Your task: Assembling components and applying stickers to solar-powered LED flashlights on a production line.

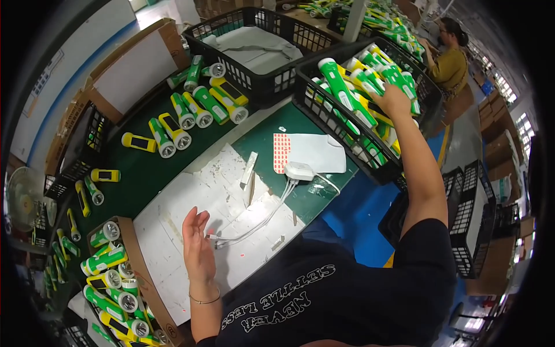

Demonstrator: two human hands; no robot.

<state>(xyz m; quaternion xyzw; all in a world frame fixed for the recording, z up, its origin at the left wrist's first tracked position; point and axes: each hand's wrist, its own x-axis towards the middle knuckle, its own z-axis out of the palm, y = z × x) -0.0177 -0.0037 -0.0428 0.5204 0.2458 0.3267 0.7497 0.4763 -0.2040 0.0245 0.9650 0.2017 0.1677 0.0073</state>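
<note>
My right hand (395, 102) reaches into a black plastic basket (304, 95) heaped with green-white and yellow-white flashlights. Its fingers close on a flashlight (366, 84) at the top of the heap; the fingertips are partly hidden. Over the white work sheet (167, 222), my left hand (199, 246) is raised with its fingers apart, holding nothing. White charging cables (257, 224) end right beside its fingers. They run from a white charger block (299, 170), which rests by a pale sheet (321, 151) with a red-patterned strip (281, 151).
Several flashlights (173, 132) lie on the green table (130, 168) at the far left. A cardboard box (139, 251) of flashlights stands near left. Behind are a black basket (254, 81) with grey lining and a cardboard box (136, 72). A co-worker (451, 63) sits at the far right.
</note>
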